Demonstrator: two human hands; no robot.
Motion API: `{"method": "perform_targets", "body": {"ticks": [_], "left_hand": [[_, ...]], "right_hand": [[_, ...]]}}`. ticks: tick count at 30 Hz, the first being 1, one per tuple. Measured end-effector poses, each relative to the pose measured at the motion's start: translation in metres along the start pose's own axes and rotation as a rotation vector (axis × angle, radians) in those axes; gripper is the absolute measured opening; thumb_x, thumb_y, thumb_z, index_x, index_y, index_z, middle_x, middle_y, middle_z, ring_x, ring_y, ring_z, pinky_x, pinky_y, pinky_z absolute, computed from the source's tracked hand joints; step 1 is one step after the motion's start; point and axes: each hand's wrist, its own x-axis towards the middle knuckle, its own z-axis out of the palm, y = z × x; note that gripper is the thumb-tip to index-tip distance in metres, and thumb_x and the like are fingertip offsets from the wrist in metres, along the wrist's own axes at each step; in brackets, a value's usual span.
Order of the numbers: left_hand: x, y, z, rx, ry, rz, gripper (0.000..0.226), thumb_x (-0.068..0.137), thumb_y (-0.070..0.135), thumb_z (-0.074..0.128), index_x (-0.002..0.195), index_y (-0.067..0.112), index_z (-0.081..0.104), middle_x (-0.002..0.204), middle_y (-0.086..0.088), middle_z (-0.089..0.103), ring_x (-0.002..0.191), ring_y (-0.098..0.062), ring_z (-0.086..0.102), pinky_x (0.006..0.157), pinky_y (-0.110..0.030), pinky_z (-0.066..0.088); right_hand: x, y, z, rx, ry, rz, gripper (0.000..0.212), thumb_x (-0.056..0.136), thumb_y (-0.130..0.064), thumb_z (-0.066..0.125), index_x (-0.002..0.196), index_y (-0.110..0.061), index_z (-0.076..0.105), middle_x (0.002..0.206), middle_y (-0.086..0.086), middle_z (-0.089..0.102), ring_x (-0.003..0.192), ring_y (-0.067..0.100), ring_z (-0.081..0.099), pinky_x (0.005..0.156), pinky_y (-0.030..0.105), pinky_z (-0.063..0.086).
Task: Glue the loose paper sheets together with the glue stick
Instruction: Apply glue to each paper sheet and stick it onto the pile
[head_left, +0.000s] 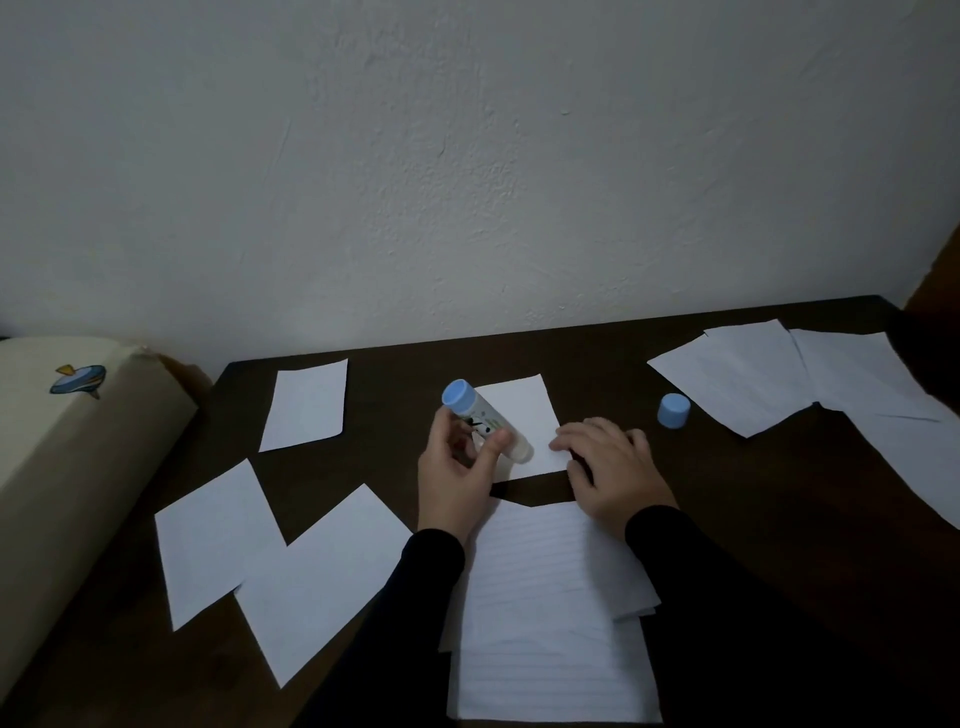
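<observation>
My left hand (454, 467) grips a white glue stick (480, 422) with a blue end, uncapped. Its glue tip touches the lower left part of a small white sheet (524, 410) on the dark table (753, 519). My right hand (613, 467) lies flat with straight fingers pressing on that sheet's right edge. The blue cap (674, 410) stands on the table to the right. A stack of lined sheets (550, 613) lies near me, under my forearms.
Three loose white sheets lie at the left: one at the back (306, 402), two nearer (213, 540) (322, 577). Several overlapping sheets (810, 379) cover the back right corner. A cream box (67, 452) with a sticker stands off the table's left edge. A white wall rises behind.
</observation>
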Motion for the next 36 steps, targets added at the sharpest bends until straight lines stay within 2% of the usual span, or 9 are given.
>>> {"method": "perform_targets", "body": {"ticks": [4, 8, 11, 17, 20, 25, 27, 33, 36], "left_hand": [[0.001, -0.006, 0.0, 0.049, -0.04, 0.021, 0.041, 0.086, 0.026, 0.071, 0.121, 0.032, 0.05, 0.105, 0.015, 0.063, 0.092, 0.007, 0.058, 0.073, -0.013, 0.05], [0.0, -0.006, 0.0, 0.101, -0.07, 0.054, 0.038, 0.087, 0.026, 0.07, 0.113, 0.042, 0.047, 0.098, 0.023, 0.058, 0.088, 0.013, 0.055, 0.071, -0.012, 0.05], [0.001, -0.008, 0.001, 0.168, -0.115, 0.104, 0.038, 0.087, 0.025, 0.069, 0.105, 0.049, 0.046, 0.093, 0.026, 0.058, 0.084, 0.006, 0.055, 0.071, -0.016, 0.051], [0.0, -0.006, 0.002, 0.126, -0.077, 0.123, 0.038, 0.091, 0.02, 0.065, 0.12, 0.034, 0.046, 0.101, 0.02, 0.058, 0.088, 0.008, 0.056, 0.072, -0.009, 0.047], [-0.001, -0.005, 0.002, 0.138, -0.07, 0.15, 0.041, 0.091, 0.018, 0.066, 0.123, 0.033, 0.045, 0.095, 0.02, 0.059, 0.082, 0.007, 0.056, 0.068, -0.01, 0.046], [-0.001, -0.013, 0.004, 0.214, -0.142, 0.199, 0.044, 0.088, 0.022, 0.069, 0.121, 0.041, 0.046, 0.093, 0.021, 0.062, 0.078, -0.01, 0.057, 0.065, -0.024, 0.051], [-0.001, -0.016, 0.003, 0.215, -0.141, 0.222, 0.04, 0.087, 0.022, 0.069, 0.12, 0.036, 0.051, 0.092, 0.021, 0.062, 0.076, -0.012, 0.057, 0.063, -0.026, 0.052], [-0.003, -0.015, 0.004, 0.228, -0.196, 0.284, 0.04, 0.084, 0.023, 0.067, 0.123, 0.022, 0.057, 0.093, 0.018, 0.063, 0.075, -0.008, 0.056, 0.063, -0.014, 0.043], [-0.001, -0.017, 0.004, 0.241, -0.18, 0.258, 0.04, 0.087, 0.017, 0.066, 0.126, 0.02, 0.056, 0.099, 0.014, 0.062, 0.083, -0.004, 0.055, 0.069, -0.01, 0.042]], "right_hand": [[-0.001, -0.002, -0.002, -0.032, 0.038, -0.062, 0.027, 0.092, -0.038, 0.051, 0.116, -0.033, 0.062, 0.113, -0.013, 0.048, 0.116, 0.006, 0.038, 0.091, 0.026, 0.018], [0.0, 0.0, 0.002, -0.033, 0.055, -0.045, 0.033, 0.091, -0.045, 0.051, 0.121, -0.033, 0.058, 0.122, -0.012, 0.046, 0.121, 0.005, 0.035, 0.092, 0.025, 0.017], [0.0, 0.0, 0.002, -0.025, 0.021, -0.041, 0.033, 0.089, -0.049, 0.052, 0.116, -0.032, 0.06, 0.124, -0.014, 0.046, 0.122, 0.004, 0.036, 0.096, 0.029, 0.021], [-0.002, 0.0, 0.001, 0.054, 0.034, -0.081, 0.016, 0.082, -0.046, 0.061, 0.081, -0.03, 0.063, 0.098, -0.02, 0.048, 0.097, -0.004, 0.044, 0.092, 0.03, 0.022], [-0.003, 0.0, 0.001, 0.108, 0.041, -0.089, 0.02, 0.081, -0.043, 0.066, 0.069, -0.029, 0.057, 0.09, -0.018, 0.048, 0.087, -0.006, 0.045, 0.088, 0.028, 0.024], [-0.005, 0.001, 0.001, 0.119, 0.048, -0.091, 0.02, 0.079, -0.042, 0.067, 0.071, -0.025, 0.059, 0.095, -0.017, 0.049, 0.088, -0.009, 0.042, 0.084, 0.025, 0.024], [-0.005, 0.001, 0.001, 0.118, 0.041, -0.086, 0.02, 0.08, -0.041, 0.066, 0.073, -0.024, 0.06, 0.099, -0.018, 0.049, 0.091, -0.013, 0.039, 0.085, 0.024, 0.024], [-0.003, 0.002, 0.001, 0.095, 0.014, -0.088, 0.019, 0.082, -0.04, 0.065, 0.072, -0.026, 0.057, 0.102, -0.017, 0.048, 0.094, -0.019, 0.033, 0.088, 0.024, 0.023], [-0.003, 0.001, 0.0, 0.084, 0.0, -0.072, 0.019, 0.082, -0.041, 0.065, 0.073, -0.026, 0.057, 0.106, -0.017, 0.048, 0.093, -0.009, 0.036, 0.092, 0.026, 0.022]]}}
